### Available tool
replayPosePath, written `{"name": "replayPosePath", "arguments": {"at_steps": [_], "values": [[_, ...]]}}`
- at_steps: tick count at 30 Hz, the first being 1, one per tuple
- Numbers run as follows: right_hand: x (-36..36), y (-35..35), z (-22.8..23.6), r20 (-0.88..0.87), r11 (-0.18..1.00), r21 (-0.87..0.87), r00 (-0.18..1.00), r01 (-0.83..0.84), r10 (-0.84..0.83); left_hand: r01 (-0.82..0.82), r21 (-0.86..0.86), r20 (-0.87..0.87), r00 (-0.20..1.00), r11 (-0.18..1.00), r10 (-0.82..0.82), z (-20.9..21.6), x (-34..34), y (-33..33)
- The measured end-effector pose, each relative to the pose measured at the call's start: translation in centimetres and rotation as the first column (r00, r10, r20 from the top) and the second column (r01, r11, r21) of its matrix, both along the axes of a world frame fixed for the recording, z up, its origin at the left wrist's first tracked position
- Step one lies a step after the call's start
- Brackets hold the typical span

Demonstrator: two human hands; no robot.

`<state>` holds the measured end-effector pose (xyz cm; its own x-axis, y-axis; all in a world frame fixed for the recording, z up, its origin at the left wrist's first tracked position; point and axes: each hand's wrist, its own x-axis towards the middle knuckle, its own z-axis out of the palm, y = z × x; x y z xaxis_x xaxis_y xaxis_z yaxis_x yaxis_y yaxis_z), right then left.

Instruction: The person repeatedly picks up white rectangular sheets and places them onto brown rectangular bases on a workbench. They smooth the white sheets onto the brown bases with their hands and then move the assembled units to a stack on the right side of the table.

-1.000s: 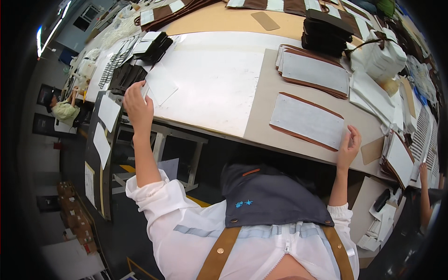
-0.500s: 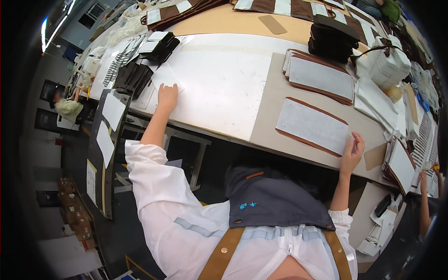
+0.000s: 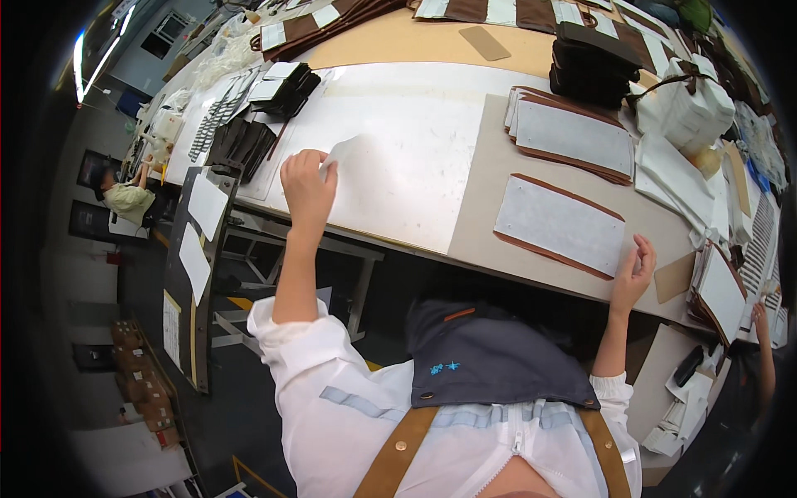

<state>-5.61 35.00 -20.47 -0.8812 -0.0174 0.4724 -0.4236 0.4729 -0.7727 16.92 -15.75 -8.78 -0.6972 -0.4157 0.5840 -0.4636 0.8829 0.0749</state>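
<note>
A thin white sheet (image 3: 340, 153) is pinched between the thumb and fingers of my left hand (image 3: 309, 187), lifted over the white board (image 3: 398, 166). My right hand (image 3: 634, 274) rests by the near right corner of a single brown-edged panel with a pale grey-white face (image 3: 560, 224). Its fingers are loosely bent and apart, and nothing shows in them. Whether they touch the panel's edge I cannot tell. Just beyond that panel lies a stack of similar brown-edged panels (image 3: 573, 133).
Dark folded pieces (image 3: 241, 148) and black-and-white bundles (image 3: 284, 87) lie at the left. A black stack (image 3: 591, 66) stands at the back right, near a white wrapped bundle (image 3: 685, 104). Another panel stack (image 3: 719, 295) sits at the table's right edge. A person (image 3: 129, 195) sits far left.
My left hand has picked the white sheet up off the board near the dark pieces and moved right and nearer with it. My right hand stays beside the panel.
</note>
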Motion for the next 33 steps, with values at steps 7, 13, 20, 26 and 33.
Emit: {"name": "replayPosePath", "arguments": {"at_steps": [7, 13, 20, 26, 33], "values": [[1.5, -6.3, 6.8, -0.002, 0.914, -0.017, 0.914, -0.406, 0.406, 0.331, 0.615, -0.351, 0.928, 0.715, -0.128, 5.2, -1.2, 11.5], [0.7, -9.2, 7.5, 0.250, 0.671, -0.634, 0.719, -0.385, 0.648, 0.556, 0.788, -0.497, 0.828, 0.265, -0.257, 3.9, -5.4, 14.7], [0.7, -4.5, 6.4, 0.310, 0.741, -0.637, 0.810, -0.211, 0.498, 0.455, 0.890, -0.453, 0.879, -0.022, -0.151, -0.3, -9.0, 17.2], [0.7, -4.5, 4.9, 0.385, 0.783, -0.605, 0.808, -0.145, 0.447, 0.427, 0.904, -0.423, 0.882, -0.027, -0.209, -0.8, -10.2, 18.8], [0.1, -6.6, 4.6, 0.408, 0.757, -0.616, 0.734, -0.218, 0.543, 0.498, 0.867, -0.475, 0.816, -0.017, -0.328, 1.1, -9.9, 18.3]]}}
